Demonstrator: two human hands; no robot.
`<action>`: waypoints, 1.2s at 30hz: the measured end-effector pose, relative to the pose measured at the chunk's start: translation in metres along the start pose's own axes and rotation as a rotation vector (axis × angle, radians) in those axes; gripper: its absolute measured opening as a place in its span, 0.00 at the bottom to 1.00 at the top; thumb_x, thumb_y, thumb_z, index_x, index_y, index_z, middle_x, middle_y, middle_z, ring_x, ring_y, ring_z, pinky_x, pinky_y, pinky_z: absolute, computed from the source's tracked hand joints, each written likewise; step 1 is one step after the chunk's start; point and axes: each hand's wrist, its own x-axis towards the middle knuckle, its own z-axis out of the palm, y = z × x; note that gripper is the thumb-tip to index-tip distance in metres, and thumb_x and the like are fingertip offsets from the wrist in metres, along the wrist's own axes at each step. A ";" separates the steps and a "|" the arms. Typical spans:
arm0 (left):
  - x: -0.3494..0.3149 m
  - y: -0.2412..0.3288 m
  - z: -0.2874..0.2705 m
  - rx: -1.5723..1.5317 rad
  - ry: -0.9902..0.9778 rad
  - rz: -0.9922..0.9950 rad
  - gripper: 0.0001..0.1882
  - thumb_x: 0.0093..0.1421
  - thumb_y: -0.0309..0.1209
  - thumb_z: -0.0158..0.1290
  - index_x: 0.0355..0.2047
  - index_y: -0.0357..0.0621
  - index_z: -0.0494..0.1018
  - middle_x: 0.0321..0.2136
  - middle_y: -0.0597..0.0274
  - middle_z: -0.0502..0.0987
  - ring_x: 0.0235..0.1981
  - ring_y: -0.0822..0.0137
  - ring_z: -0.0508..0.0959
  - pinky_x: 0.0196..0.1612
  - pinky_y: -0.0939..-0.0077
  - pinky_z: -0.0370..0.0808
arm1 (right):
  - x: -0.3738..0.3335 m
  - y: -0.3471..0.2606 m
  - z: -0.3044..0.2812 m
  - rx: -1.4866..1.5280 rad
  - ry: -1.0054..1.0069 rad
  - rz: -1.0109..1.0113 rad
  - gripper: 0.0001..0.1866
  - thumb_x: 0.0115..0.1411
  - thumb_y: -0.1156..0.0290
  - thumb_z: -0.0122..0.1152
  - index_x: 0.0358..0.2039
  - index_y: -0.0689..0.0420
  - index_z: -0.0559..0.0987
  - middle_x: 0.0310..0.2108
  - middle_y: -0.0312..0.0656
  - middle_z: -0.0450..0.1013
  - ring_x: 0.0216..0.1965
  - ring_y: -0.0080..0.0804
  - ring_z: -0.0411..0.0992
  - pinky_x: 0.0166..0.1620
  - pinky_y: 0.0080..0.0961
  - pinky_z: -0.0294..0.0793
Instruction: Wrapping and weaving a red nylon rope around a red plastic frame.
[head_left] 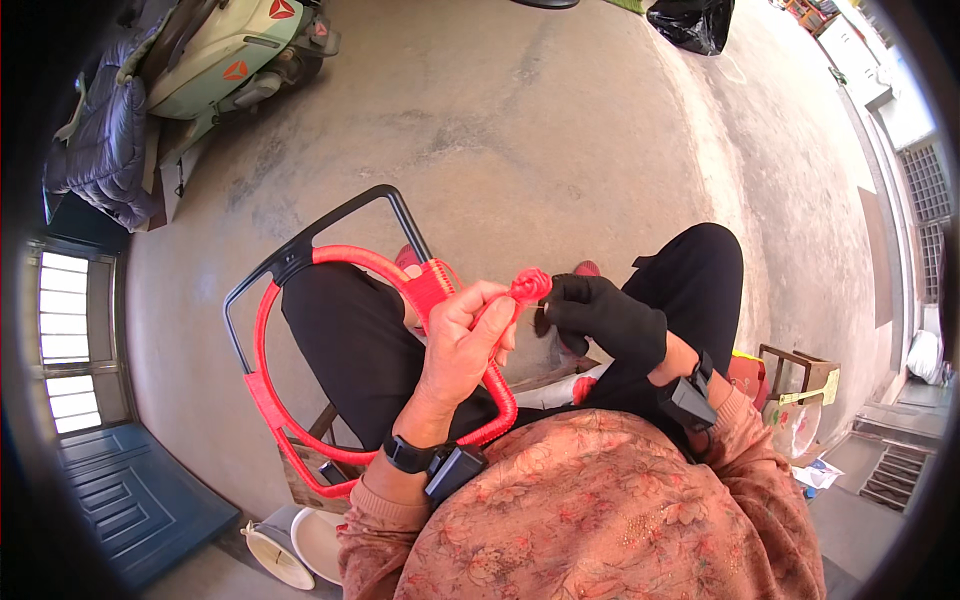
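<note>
A hoop [262, 350] wrapped in red cord rests across my left thigh, fixed to a black metal frame [350, 208]. My bare left hand [463, 340] is closed around a small coiled bundle of red cord [530, 284], which sticks out above its thumb and forefinger. Some wrapped red cord [490, 425] runs below that hand toward my lap. My right hand [608, 320], in a black glove, has its fingers drawn together against the bundle's right side. Whatever lies between the gloved fingertips is hidden.
A pale green scooter [215, 60] stands at far left beside a dark quilted cover [108, 140]. A black plastic bag [695, 22] lies on the concrete floor [480, 130] ahead. White buckets [280, 555] are at lower left, a wooden stool [800, 365] at right.
</note>
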 end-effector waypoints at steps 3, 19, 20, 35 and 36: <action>-0.001 0.007 -0.001 0.115 -0.061 -0.007 0.10 0.64 0.32 0.51 0.32 0.37 0.73 0.17 0.68 0.71 0.15 0.79 0.70 0.18 0.84 0.65 | 0.002 -0.012 -0.014 -0.024 -0.028 0.039 0.09 0.61 0.65 0.57 0.30 0.58 0.75 0.20 0.32 0.71 0.22 0.15 0.69 0.26 0.15 0.67; 0.009 -0.010 0.007 1.051 0.206 0.489 0.09 0.52 0.27 0.59 0.22 0.40 0.69 0.13 0.52 0.70 0.16 0.51 0.74 0.19 0.63 0.68 | -0.026 -0.021 0.040 -0.522 0.364 -0.320 0.23 0.56 0.72 0.60 0.53 0.53 0.70 0.34 0.39 0.78 0.22 0.24 0.73 0.27 0.23 0.72; 0.008 -0.011 0.004 1.051 0.205 0.490 0.09 0.52 0.27 0.59 0.22 0.40 0.69 0.13 0.52 0.70 0.16 0.51 0.74 0.19 0.63 0.68 | -0.025 -0.024 0.042 -0.578 0.378 -0.385 0.25 0.56 0.73 0.60 0.55 0.54 0.68 0.36 0.38 0.78 0.23 0.23 0.73 0.28 0.21 0.72; 0.002 0.002 0.000 0.621 0.030 0.161 0.07 0.59 0.27 0.56 0.27 0.36 0.73 0.17 0.73 0.70 0.20 0.84 0.65 0.23 0.85 0.63 | -0.011 -0.015 0.020 -0.319 0.253 -0.449 0.18 0.56 0.73 0.62 0.48 0.61 0.75 0.41 0.37 0.75 0.34 0.18 0.73 0.36 0.17 0.73; 0.002 0.000 0.000 0.629 0.019 0.177 0.07 0.59 0.27 0.55 0.27 0.36 0.73 0.17 0.73 0.70 0.20 0.85 0.64 0.23 0.85 0.62 | -0.011 -0.017 0.021 -0.448 0.219 -0.478 0.16 0.57 0.73 0.61 0.46 0.62 0.75 0.39 0.37 0.76 0.34 0.19 0.73 0.37 0.18 0.73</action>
